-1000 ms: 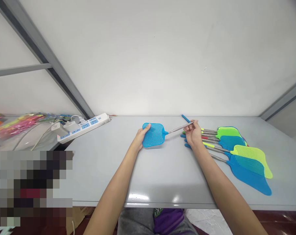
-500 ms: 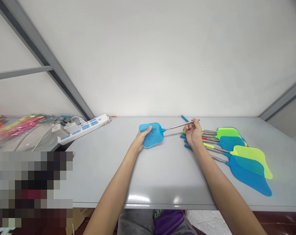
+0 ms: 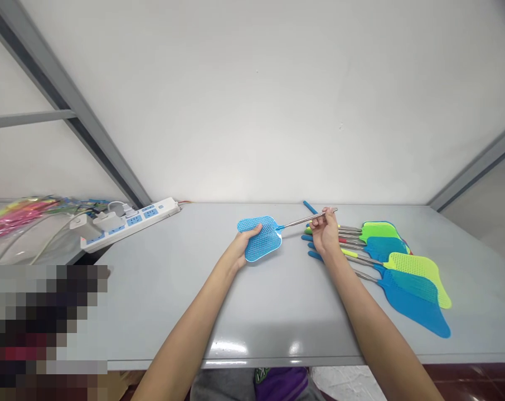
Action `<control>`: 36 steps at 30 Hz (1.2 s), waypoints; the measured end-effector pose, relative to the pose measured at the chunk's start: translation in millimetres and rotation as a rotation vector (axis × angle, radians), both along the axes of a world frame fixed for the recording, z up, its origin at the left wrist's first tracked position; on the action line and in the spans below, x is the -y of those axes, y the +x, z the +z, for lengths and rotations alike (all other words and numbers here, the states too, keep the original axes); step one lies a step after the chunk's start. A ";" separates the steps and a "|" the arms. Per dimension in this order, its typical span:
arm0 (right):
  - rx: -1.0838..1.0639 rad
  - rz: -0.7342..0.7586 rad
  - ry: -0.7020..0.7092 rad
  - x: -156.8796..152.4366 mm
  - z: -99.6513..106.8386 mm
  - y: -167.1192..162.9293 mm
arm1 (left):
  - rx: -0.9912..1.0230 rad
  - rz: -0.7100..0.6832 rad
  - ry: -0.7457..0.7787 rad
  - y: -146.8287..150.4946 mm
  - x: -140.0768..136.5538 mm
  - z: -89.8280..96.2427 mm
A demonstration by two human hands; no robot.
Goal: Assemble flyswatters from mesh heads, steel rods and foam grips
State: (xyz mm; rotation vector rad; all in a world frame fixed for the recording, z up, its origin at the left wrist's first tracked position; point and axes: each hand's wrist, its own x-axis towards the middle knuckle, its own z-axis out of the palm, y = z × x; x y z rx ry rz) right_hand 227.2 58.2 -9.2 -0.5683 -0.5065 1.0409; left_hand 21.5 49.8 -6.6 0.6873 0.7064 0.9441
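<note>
My left hand (image 3: 241, 246) is closed on the mesh head of a blue fly swatter (image 3: 264, 240), its thumb lying over the top. From that head a bare metal rod runs right and slightly up. The fingers of my right hand (image 3: 325, 231) are wrapped round the rod near its far end, whose tip pokes out past them. Behind this hand, a blue handle (image 3: 310, 207) lies on the table, its far part hidden. Just right of my right wrist lie several more fly swatters, among them a yellow one (image 3: 419, 273), a green one (image 3: 380, 230) and a large blue one (image 3: 415, 301).
A white power strip (image 3: 131, 221) with adapters and cables lies at the table's left. Beyond it are pink and yellow items in clear plastic (image 3: 20, 217). A white wall (image 3: 252, 111) closes the back of the grey table (image 3: 277, 312). The lower left is pixelated.
The view has shifted a little, so the table things sit slightly further left. The held swatter's head has tilted slightly. Both hands keep their hold on it.
</note>
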 end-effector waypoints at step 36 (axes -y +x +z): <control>-0.249 0.251 0.094 9.2 16.2 63.1 | -0.314 0.449 0.090 75.6 67.3 -27.2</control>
